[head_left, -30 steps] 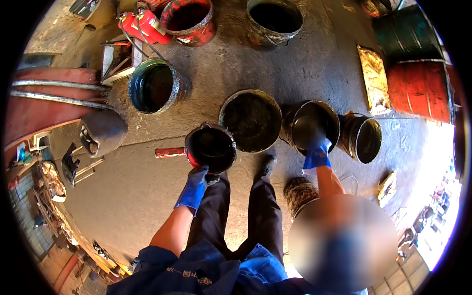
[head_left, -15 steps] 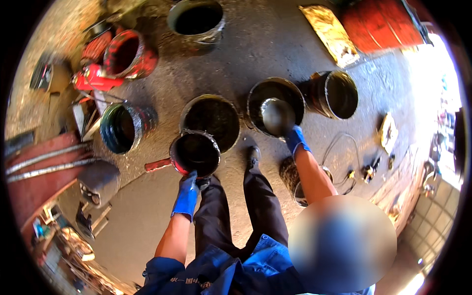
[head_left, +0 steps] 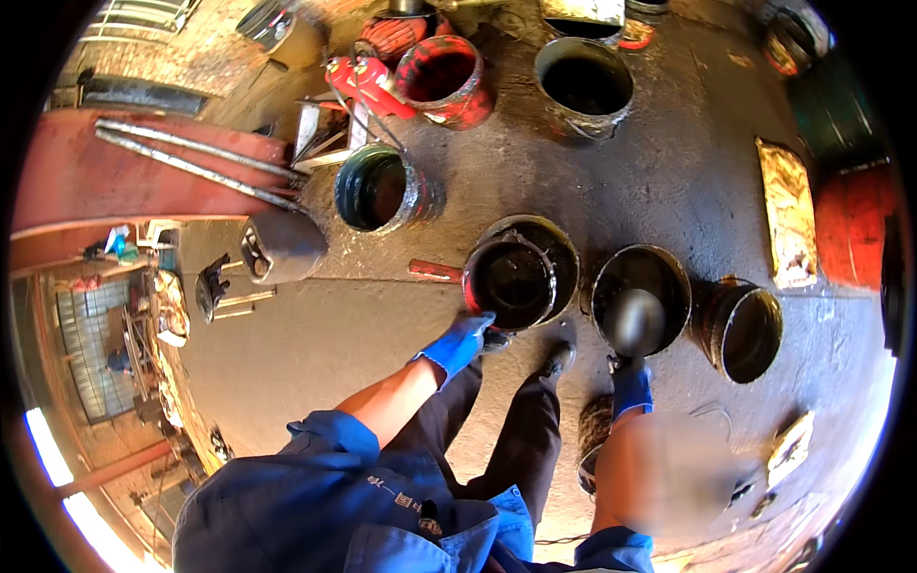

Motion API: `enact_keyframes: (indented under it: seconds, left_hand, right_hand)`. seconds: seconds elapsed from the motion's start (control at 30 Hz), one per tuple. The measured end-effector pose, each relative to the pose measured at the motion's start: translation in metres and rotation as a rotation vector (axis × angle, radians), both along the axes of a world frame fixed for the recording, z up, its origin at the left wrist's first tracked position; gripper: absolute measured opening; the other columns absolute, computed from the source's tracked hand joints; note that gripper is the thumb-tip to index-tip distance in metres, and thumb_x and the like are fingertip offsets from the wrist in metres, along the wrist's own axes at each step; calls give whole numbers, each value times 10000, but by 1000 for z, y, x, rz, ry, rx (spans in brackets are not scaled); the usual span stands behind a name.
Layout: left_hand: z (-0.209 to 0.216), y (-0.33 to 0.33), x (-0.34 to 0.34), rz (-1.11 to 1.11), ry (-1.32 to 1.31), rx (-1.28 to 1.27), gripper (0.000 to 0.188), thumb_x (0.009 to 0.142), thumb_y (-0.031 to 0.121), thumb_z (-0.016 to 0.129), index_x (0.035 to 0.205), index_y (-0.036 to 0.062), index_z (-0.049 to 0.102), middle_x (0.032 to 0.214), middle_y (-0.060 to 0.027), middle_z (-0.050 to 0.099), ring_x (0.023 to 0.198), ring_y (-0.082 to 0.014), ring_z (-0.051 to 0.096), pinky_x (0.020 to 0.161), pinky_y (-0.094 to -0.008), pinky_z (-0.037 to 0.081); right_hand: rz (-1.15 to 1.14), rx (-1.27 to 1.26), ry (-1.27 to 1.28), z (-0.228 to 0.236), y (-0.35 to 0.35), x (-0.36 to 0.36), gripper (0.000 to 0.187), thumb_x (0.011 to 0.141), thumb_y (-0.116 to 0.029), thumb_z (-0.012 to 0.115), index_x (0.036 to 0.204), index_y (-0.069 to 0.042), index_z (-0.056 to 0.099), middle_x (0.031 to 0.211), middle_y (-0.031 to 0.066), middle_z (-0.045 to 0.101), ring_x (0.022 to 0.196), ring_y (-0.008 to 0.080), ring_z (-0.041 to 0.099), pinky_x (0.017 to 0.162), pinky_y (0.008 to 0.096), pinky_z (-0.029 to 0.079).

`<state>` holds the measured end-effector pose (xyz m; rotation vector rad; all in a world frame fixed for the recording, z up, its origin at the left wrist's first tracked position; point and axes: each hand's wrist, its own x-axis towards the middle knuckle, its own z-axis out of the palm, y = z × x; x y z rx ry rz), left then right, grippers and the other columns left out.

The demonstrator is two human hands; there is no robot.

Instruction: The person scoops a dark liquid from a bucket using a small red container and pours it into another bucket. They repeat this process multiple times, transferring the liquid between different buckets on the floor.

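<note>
Left grip (head_left: 466, 341) has the red-handled pot (head_left: 489, 272) by its near side, probably to keep it level; can't tell if right grip (head_left: 630, 384), right of it, is holding anything.

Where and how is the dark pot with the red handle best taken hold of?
Probably by the red handle, coming from the person's left: it juts that way from the round pot, clear of the bucket behind, while the left hand is at the near side.
</note>
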<state>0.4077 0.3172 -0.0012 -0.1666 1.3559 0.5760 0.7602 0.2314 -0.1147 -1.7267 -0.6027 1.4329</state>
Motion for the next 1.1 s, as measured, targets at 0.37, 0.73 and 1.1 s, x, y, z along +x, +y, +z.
enact_keyframes:
  seconds: [0.37, 0.73, 1.1]
  left_hand:
    - [-10, 8, -63, 39, 46, 113, 273, 882, 197, 486, 977, -50, 555, 828, -184, 632, 652, -266, 633, 588, -344, 530]
    - [-15, 17, -195, 211, -21, 90, 319, 890, 232, 466, 1054, -36, 519, 919, -205, 617, 744, -304, 629, 689, -415, 526]
    - [-4, 85, -329, 290, 163, 49, 301, 883, 172, 451, 1101, -34, 481, 953, -211, 588, 793, -288, 612, 708, -359, 525]
  right_hand:
    - [-34, -60, 262, -12, 9, 17, 241, 885, -115, 440, 1086, -26, 537, 896, 55, 591, 675, 109, 496, 575, 226, 408]
    - [-605, -218, 516, 15, 20, -4, 271, 843, -204, 524, 1032, -11, 553, 932, 89, 609, 750, 192, 566, 673, 283, 480]
    - [-244, 63, 138, 49, 46, -48, 306, 861, -128, 487, 1140, -13, 542, 998, 100, 610, 956, 214, 552, 825, 330, 433]
